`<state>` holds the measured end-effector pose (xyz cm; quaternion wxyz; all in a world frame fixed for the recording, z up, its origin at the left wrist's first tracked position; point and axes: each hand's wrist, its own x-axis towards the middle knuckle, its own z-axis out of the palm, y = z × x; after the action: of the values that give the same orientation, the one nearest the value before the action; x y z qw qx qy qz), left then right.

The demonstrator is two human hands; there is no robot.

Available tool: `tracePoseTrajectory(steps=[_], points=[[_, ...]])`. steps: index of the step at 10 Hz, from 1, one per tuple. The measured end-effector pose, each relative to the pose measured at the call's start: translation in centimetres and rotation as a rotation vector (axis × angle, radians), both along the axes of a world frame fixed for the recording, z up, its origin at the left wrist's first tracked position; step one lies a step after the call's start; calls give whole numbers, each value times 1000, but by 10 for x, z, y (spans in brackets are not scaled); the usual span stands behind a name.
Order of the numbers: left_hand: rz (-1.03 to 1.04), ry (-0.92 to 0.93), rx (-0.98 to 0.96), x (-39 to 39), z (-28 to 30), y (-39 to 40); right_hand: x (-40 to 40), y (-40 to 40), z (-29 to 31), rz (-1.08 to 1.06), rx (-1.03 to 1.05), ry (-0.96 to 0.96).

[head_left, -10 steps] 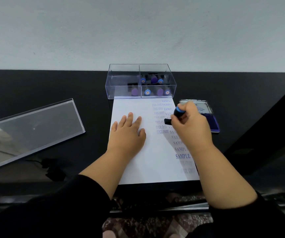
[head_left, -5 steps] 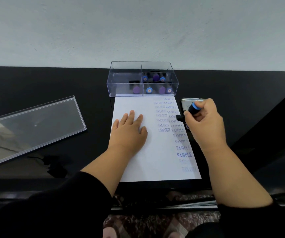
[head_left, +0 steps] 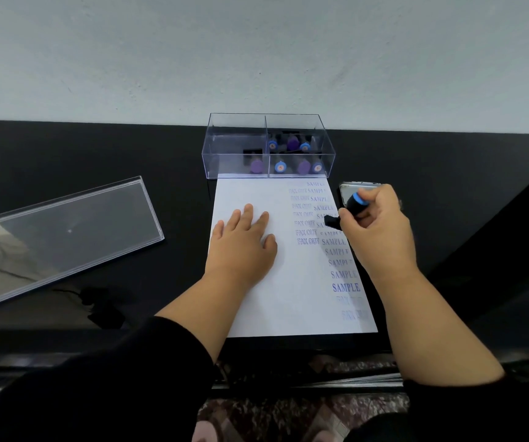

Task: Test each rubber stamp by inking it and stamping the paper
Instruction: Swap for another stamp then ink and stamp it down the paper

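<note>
- The desk [head_left: 97, 154] is a broad, glossy black slab that mirrors faint reflections; its far edge meets a pale matte wall [head_left: 256, 52].
- A long, flat lid [head_left: 59, 231] of clear hard plastic lies askew near the desk's left edge, its raised rim catching light.
- The paper [head_left: 288, 298] is a smooth white sheet lying lengthwise from the desk's near edge up to the box. Down its right side run two columns of blue-violet prints reading "FAX OUT" and "SAMPLE", some crisp, some faded.
- A clear rectangular box [head_left: 237, 135] with a central divider stands at the paper's far end, by the desk's far edge. More stamps with round purple and blue caps stand mostly in its right compartment; one purple-capped stamp stands in the left.
- The left hand [head_left: 240, 247] lies palm down on the middle of the paper, fingers straight and slightly spread, pressing the sheet flat and grasping nothing.
- The right hand [head_left: 377, 231] is curled around the rubber stamp [head_left: 349, 208], gripping it at the paper's right edge.
- The ink pad [head_left: 352, 187] sits just beyond the paper's right edge, a shiny metal-rimmed case largely hidden behind the right hand.
- The stamp has a black handle with a blue band and is tilted, its dark rectangular base pointing left over the "SAMPLE" column; whether it touches the sheet I cannot tell.
</note>
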<state>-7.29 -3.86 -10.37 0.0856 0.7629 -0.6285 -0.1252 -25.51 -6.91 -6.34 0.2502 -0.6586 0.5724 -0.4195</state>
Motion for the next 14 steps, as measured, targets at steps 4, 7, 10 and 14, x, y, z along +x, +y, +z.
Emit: tracePoseTrajectory(steps=[4,7,10,14], points=[[2,-11,-1,0,0,0,-1,-1,-1,-7,25,29],[0,-16,-3,-1,0,0,-2,1,0,-3,34,63],[-3,-18,-18,0,0,0,-2,2,1,-6,32,77],[13,-17,31,0,0,0,4,-9,17,-1,37,-15]])
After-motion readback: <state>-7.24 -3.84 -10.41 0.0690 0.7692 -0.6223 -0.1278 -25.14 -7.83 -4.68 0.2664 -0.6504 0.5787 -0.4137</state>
